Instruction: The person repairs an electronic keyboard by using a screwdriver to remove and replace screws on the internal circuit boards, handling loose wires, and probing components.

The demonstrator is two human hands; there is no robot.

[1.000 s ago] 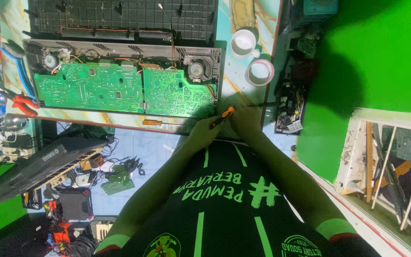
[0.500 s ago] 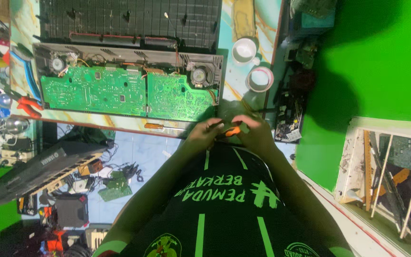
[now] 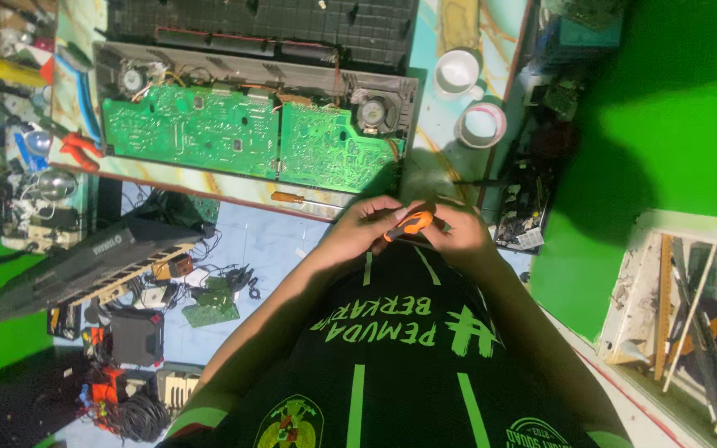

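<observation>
My left hand [image 3: 364,222] and my right hand [image 3: 458,232] meet close to my chest, just off the table's front edge. Together they hold an orange-handled screwdriver [image 3: 408,224], whose handle shows between the fingers. On the table beyond them lies an opened electronic keyboard [image 3: 392,83] with two green circuit boards [image 3: 251,137] and a round speaker [image 3: 371,112] at each end. A second small screwdriver [image 3: 292,198] with a brown handle lies on the table edge, left of my left hand.
A white cup [image 3: 458,70] and a tape roll [image 3: 480,126] stand right of the keyboard. Red-handled pliers [image 3: 76,151] lie at the table's left. On the floor below are another black keyboard [image 3: 85,257], cables and loose parts. A green wall [image 3: 674,108] is at the right.
My hands have drawn back from the table edge toward my chest, and the orange screwdriver has turned from pointing up to lying across between both hands.
</observation>
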